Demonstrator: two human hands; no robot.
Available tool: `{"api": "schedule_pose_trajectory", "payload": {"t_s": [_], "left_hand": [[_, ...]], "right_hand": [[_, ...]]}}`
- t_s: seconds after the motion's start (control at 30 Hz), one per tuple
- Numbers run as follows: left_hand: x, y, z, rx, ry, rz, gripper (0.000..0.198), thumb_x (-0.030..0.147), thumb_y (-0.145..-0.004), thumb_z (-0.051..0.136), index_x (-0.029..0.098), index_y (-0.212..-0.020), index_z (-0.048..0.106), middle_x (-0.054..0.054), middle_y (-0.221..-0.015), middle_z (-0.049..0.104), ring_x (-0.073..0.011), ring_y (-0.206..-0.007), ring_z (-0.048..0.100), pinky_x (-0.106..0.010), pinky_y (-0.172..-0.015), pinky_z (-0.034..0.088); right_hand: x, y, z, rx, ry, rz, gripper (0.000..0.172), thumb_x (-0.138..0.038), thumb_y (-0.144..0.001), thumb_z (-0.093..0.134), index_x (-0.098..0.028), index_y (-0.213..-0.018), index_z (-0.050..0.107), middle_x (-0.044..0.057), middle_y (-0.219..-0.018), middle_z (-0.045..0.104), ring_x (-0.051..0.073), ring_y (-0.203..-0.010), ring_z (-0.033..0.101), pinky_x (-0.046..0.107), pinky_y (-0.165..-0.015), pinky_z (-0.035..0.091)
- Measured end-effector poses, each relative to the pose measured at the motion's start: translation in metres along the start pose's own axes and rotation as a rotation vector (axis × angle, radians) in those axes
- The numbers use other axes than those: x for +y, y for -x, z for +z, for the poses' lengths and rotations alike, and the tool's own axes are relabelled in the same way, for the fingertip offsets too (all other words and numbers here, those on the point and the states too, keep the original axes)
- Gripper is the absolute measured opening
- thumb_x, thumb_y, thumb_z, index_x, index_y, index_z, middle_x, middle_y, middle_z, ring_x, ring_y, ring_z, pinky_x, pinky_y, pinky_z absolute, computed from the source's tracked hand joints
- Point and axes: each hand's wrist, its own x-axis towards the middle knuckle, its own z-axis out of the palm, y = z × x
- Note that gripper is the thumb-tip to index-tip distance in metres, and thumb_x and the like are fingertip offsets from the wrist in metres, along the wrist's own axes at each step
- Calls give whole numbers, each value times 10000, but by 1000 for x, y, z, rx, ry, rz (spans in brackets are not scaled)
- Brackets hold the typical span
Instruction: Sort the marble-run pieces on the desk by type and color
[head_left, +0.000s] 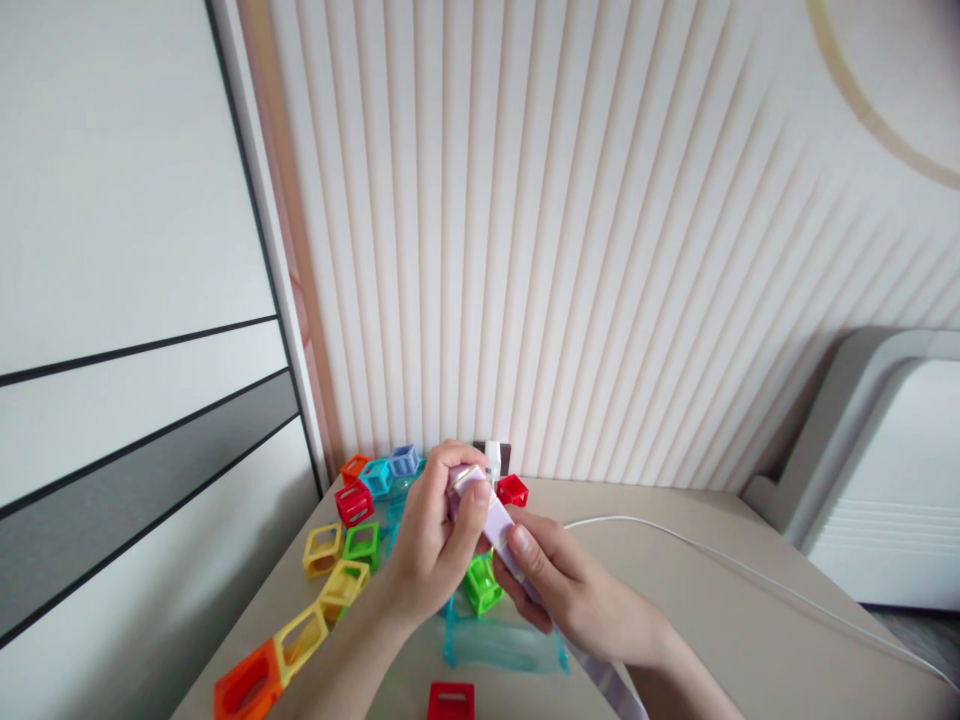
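Observation:
A pale purple, flat, long object point(495, 527) is held above the table between both hands. My left hand point(435, 540) grips its upper end, with the thumb pressed on top. Lower down, my right hand point(559, 575) wraps round the same object, thumb on its face. A pale strip point(611, 688) hangs below my right hand. Under the hands lie a green open-framed block point(482, 584) and a clear teal piece point(510, 645). Just past the hands is a red block point(513, 490).
Orange, red, blue, green and yellow frame blocks point(322, 550) spread over the table's left side. Another red block point(451, 701) lies at the near edge. A white cable point(720, 568) crosses the right side. A white charger point(493, 457) stands by the ribbed wall point(525, 250).

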Motion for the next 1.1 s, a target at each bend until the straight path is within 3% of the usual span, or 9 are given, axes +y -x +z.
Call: {"api": "schedule_pose_trajectory", "payload": {"t_s": [0.13, 0.23, 0.4, 0.63, 0.73, 0.83, 0.97, 1.1], "left_hand": [[4, -11, -12, -108, -150, -32, 174, 375, -1048, 448, 239, -1063, 554, -3, -878, 644, -150, -752, 626, -258, -694, 503], [4, -16, -18, -149, -208, -16, 184, 375, -1049, 442, 234, -1042, 559, 7, -838, 655, -149, -734, 638, -255, -665, 490], [2, -17, -21, -172, -265, 2, 186, 376, -1050, 446, 233, -1041, 565, 1, -844, 671, -163, -763, 667, -268, -685, 503], [-4, -18, -15, -255, -576, 132, 158, 277, -1049, 427, 220, -1041, 574, -47, -989, 670, -209, -859, 702, -324, -741, 545], [-7, -18, -14, -186, -595, 210, 122, 255, -1045, 443, 220, -1070, 557, -47, -991, 670, -208, -867, 700, -319, -740, 551], [-10, -19, -17, -29, -633, 299, 101, 238, -1033, 482, 221, -1102, 553, -61, -1015, 669, -218, -914, 687, -323, -771, 544], [-14, -20, -20, 97, -613, 363, 111, 216, -1014, 526, 218, -1121, 557, -69, -1009, 657, -214, -931, 667, -316, -791, 532], [-16, -19, -20, 161, -534, 384, 124, 177, -1005, 520, 216, -1114, 566, -62, -988, 640, -199, -908, 648, -300, -776, 524]], "right_hand": [[1, -4, -5, 218, 389, 49, 391, -520, -1073, 324, -214, -903, 499, -38, -665, 498, 121, -566, 412, 228, -531, 310], [0, -5, -6, 313, 617, 107, 327, -439, -1079, 331, -224, -916, 517, -14, -673, 586, 144, -555, 492, 240, -537, 297], [-1, -3, -2, 402, 862, 75, 211, -361, -1083, 399, -244, -1075, 574, 26, -828, 725, 185, -623, 654, 244, -550, 339], [7, -5, -2, 461, 1359, -36, 166, -235, -997, 618, -218, -1162, 612, 58, -882, 697, 251, -782, 689, 314, -659, 445], [11, -6, -8, 519, 1320, -99, 239, -253, -995, 623, -206, -1228, 600, 67, -919, 702, 255, -835, 694, 337, -706, 490], [14, -5, -18, 571, 1186, -67, 371, -297, -1000, 608, -197, -1350, 539, 90, -1034, 727, 262, -906, 712, 357, -758, 522], [11, -2, -31, 535, 1106, 57, 234, -245, -997, 578, -221, -1226, 618, 59, -1012, 760, 258, -882, 730, 337, -720, 506], [0, 5, -35, 458, 1055, 119, 175, -344, -1023, 557, -241, -1140, 635, 43, -991, 769, 251, -833, 735, 301, -649, 443]]}}
